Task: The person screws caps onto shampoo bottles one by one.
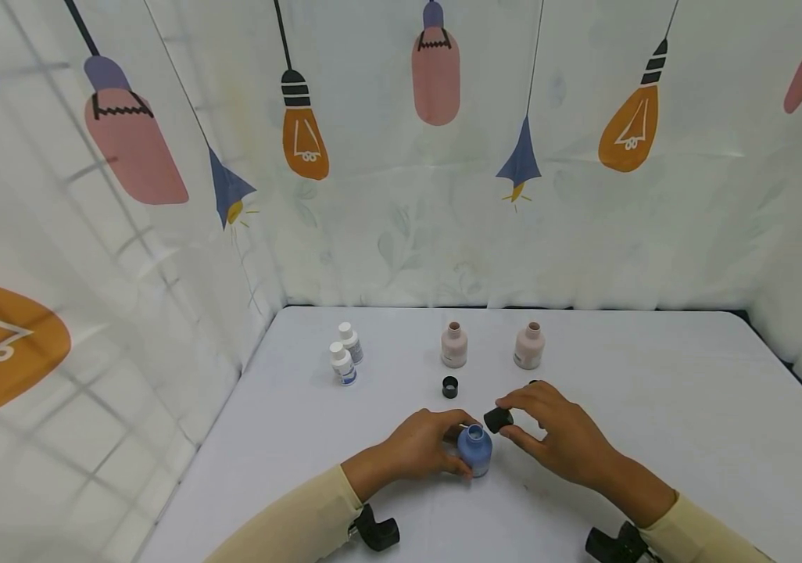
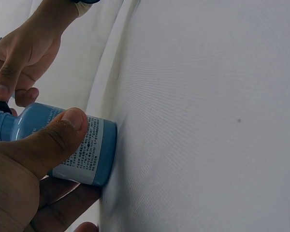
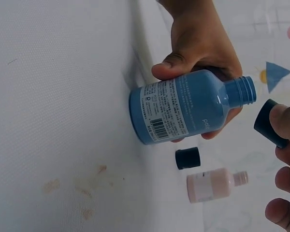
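Worktop (image 1: 682, 407) first: what is its surface like?

White and finely textured. In the right wrist view a few brownish marks (image 3: 84, 188) show on it.

And the room around it?

Pale cloth walls (image 1: 366, 234) rise behind and to the sides, printed with orange bulbs (image 1: 628, 129), pink lamps (image 1: 436, 82) and blue shades (image 1: 520, 159). Grey grid-like lines cross the left one.

What stands toward the back?

Two uncapped pink bottles (image 1: 453, 349), well apart, with a loose cap (image 1: 450, 387) in front of the left one. Further left, two small white bottles (image 1: 343, 365) stand close together.

Where are the person's hands?

Near the front. The left hand (image 1: 424, 446) has its grip round a blue bottle (image 1: 474, 455), nearly upright and mouth bare; whether its base touches the worktop is hard to tell.

And the right?

The right hand (image 1: 563, 434) has a narrow grip, thumb and fingertips pinching a black cap (image 1: 498, 420), tilted, just beside the blue bottle's neck but apart from it.
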### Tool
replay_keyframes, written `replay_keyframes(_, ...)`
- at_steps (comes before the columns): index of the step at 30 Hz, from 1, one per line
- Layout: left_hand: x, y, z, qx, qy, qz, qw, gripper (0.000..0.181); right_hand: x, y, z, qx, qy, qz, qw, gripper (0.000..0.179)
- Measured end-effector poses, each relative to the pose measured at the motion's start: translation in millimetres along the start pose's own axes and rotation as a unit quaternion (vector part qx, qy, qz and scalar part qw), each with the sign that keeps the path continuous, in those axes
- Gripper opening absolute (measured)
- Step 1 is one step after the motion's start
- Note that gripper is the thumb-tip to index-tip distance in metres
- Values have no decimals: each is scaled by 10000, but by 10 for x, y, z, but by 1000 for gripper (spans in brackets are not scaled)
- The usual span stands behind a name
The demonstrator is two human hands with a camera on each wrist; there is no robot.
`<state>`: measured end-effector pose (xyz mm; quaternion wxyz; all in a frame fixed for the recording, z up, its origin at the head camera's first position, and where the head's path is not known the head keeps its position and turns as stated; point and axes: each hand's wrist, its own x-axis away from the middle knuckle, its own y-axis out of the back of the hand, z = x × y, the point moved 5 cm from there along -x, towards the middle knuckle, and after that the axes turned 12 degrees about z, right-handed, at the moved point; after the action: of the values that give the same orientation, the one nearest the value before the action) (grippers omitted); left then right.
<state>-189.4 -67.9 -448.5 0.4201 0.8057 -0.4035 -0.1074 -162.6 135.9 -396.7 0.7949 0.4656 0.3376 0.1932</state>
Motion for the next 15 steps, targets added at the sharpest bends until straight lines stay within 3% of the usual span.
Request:
replay_keyframes(4, -1, -2, -3, -12, 30, -7, 10000, 64, 3, -5, -12, -111, -304, 82, 9994, 49)
replay_keyframes(15, 6, -1, -11, -64, 44, 2, 10000, 63, -26, 1, 28, -268, 178, -81, 9994, 47)
